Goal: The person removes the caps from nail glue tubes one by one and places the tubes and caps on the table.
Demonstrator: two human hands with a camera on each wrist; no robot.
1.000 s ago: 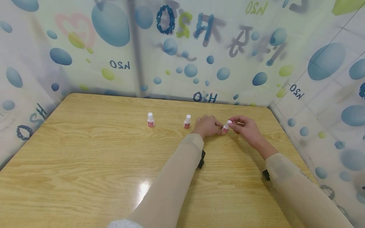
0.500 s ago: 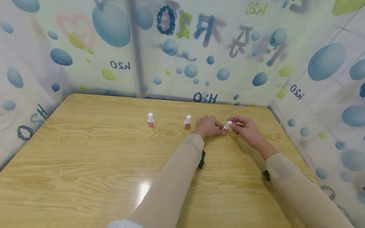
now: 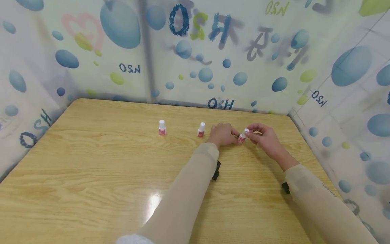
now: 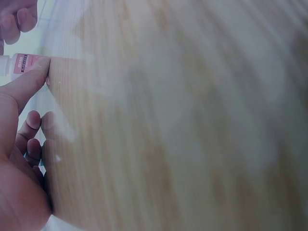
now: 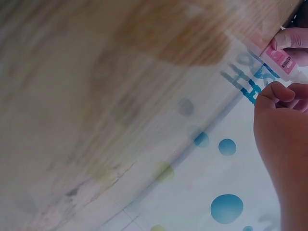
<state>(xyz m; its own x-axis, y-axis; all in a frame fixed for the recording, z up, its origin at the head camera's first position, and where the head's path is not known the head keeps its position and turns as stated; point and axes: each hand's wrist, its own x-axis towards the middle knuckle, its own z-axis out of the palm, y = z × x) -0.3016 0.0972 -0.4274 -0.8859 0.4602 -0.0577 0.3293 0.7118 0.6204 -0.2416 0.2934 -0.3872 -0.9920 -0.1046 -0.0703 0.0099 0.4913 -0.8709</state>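
A small white bottle with a pink label [image 3: 241, 138] tilts between both hands on the right of the table, its white cap leaning to the right. My left hand [image 3: 224, 134] pinches its lower end; in the left wrist view the thumb [image 4: 30, 83] lies across the label. Around the cap are the fingertips of my right hand [image 3: 267, 140]. In the right wrist view that hand's curled fingers [image 5: 279, 94] partly hide the cap. Left of the hands stands a similar upright bottle [image 3: 201, 130], and farther left another one [image 3: 162, 128].
The wooden table [image 3: 100, 159] ends at a patterned curtain wall [image 3: 189, 64] at the back and a tiled, dotted wall [image 3: 350, 112] on the right. Black wrist devices show under the left forearm [image 3: 216, 170] and the right sleeve [image 3: 285, 187].
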